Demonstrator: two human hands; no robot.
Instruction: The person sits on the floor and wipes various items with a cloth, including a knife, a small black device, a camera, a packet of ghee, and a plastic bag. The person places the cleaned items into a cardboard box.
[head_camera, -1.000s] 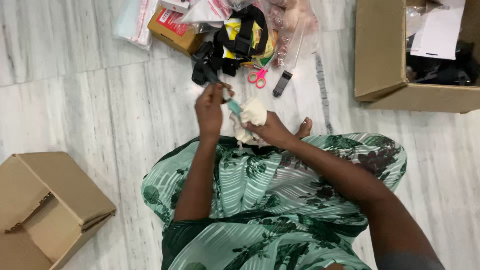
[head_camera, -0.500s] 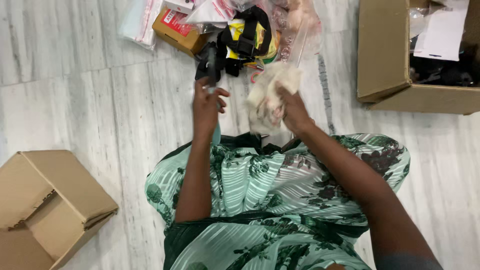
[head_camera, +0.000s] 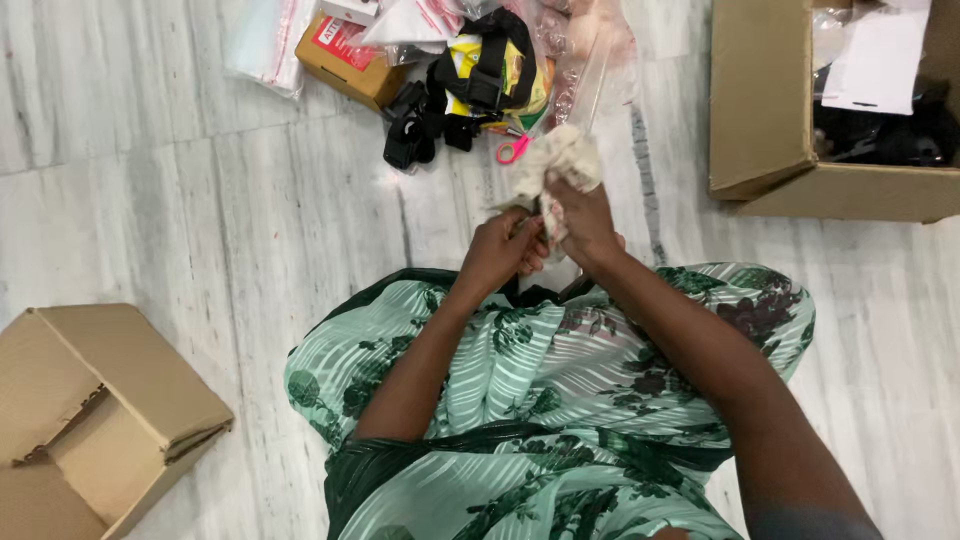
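Open room: bare marble floor (head_camera: 180, 200) at your 9 o'clock.
Edges: open cardboard box (head_camera: 770, 110) at 2 o'clock.
Right hand (head_camera: 585, 215): your fingers closed around the cream cloth (head_camera: 560, 155).
Left hand (head_camera: 500, 250): pinching the cloth's lower end.

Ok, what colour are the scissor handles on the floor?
Pink: the scissors lie beside the black straps, clearest in the head view.

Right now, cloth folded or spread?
Bunched, not spread: the cloth is crumpled between the right hand and the left hand.
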